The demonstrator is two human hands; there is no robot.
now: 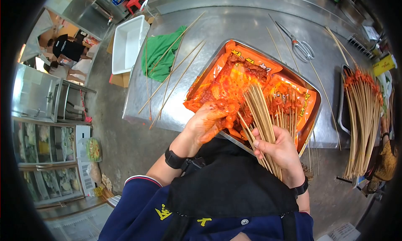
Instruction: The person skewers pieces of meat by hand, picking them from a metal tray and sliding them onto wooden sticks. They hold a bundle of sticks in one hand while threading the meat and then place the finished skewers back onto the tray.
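Note:
My right hand (276,148) is wrapped round a bundle of wooden skewers (261,119), whose upper ends lean over the metal tray (317,111). Red sauce coats the fingers of my left hand (209,119), which are bent round a piece of red, sauced meat (227,111) beside the bundle. Under both hands the tray holds orange printed plastic bags (217,67) with red marinated meat. At the tray's right side lie several skewers with red meat (287,104) on their tips.
A green cloth (161,56) and loose skewers lie left of the tray. Scissors (302,50) are behind it. At the right, a second tray (344,111) bears many loaded skewers (362,123). A white bin (129,44) stands at the left. People (69,48) are in the background.

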